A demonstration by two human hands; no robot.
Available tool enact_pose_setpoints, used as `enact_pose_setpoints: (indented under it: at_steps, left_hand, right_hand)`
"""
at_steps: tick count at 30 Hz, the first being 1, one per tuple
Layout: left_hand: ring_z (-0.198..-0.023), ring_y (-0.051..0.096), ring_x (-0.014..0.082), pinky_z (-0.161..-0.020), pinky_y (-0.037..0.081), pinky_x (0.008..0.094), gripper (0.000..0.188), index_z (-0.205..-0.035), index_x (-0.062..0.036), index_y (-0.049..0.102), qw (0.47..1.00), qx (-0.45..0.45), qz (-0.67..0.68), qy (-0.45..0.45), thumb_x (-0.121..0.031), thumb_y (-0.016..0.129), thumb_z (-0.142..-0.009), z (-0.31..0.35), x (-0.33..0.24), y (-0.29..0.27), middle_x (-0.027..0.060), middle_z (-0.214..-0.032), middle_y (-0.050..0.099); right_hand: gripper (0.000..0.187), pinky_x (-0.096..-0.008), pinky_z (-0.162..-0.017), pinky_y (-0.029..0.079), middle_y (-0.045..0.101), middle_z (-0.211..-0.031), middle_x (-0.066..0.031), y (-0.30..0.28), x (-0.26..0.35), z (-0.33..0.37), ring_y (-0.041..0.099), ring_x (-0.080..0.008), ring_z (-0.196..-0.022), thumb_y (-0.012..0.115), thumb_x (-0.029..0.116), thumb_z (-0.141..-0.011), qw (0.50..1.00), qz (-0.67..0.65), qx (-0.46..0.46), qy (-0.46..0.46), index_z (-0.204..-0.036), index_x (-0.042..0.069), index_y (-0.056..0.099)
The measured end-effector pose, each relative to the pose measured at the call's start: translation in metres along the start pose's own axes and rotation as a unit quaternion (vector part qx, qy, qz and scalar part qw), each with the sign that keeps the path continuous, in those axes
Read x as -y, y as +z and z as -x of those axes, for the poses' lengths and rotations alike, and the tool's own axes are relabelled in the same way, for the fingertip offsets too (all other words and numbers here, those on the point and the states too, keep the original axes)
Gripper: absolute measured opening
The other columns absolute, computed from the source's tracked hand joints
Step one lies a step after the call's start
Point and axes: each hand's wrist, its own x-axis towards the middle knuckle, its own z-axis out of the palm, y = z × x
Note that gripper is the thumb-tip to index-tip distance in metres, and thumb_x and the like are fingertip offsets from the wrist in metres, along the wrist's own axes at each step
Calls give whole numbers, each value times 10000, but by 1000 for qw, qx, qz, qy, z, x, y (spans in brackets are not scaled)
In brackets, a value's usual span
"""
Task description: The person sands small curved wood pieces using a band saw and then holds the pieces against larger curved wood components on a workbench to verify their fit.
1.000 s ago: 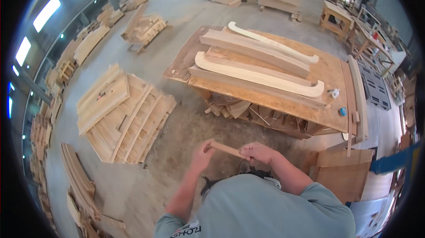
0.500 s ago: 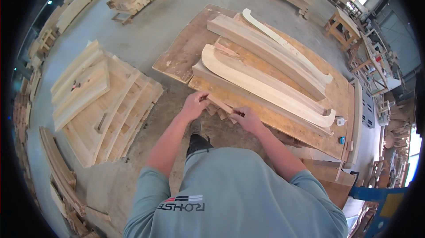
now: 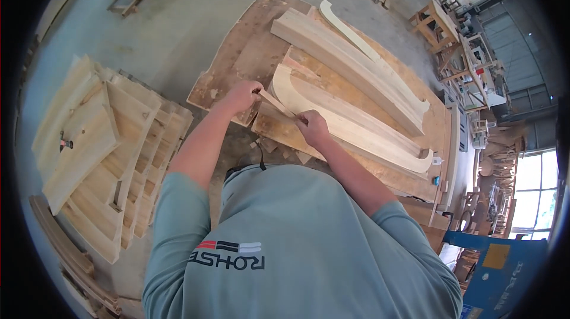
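Note:
A short thin wooden strip [image 3: 275,104] spans the gap between my two hands. My left hand [image 3: 241,97] is closed on its far-left end, and my right hand [image 3: 313,127] pinches the near-right end. The strip is above the edge of a workbench [image 3: 230,57], by the curled end of a long pale curved wooden piece [image 3: 350,118]. That piece rests along a straight timber. Farther back lie a thick wooden beam [image 3: 350,69] and a second curved pale piece [image 3: 380,60].
To the left stands a stack of wooden panels [image 3: 77,135], with a small dark tool [image 3: 65,142] on top. Curved timbers [image 3: 62,248] lie at the lower left. A small blue object [image 3: 436,180] sits at the bench's right end. A blue machine part [image 3: 499,265] occupies the lower right.
Both hands have carried the strip up and forward, from beside the bench edge to over it, near the curved piece. The whole view has shifted slightly too.

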Motion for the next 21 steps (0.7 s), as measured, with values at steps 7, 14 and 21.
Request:
enact_pose_setpoints:
  at_steps: [7,14,21]
  left_hand:
    - [-883,675,275,-801,513,384,244,-1100,-38,683,996,72,14,-55,-104,711,-867,-11,27,0,140,-949,710]
    - [-1003,684,319,-874,528,402,322,-1165,-71,701,991,94,62,-73,-169,737,-861,-22,42,8,149,-1082,729]
    - [-1032,685,332,-885,529,413,310,-1136,-64,722,991,95,54,-75,-178,749,-849,-26,33,6,167,-1100,728]
  right_hand:
    - [283,-371,-867,572,672,-1095,-190,5,-7,1,703,-284,-961,752,147,-860,999,18,-15,23,-1103,9,715]
    - [292,-335,-870,567,732,-1051,-165,2,-13,6,717,-225,-951,734,158,-889,995,-44,-51,79,-1116,-24,712]
    - [315,-323,-858,564,744,-1005,-144,-9,-33,13,712,-200,-935,734,165,-887,988,-56,-58,128,-1142,-19,711]
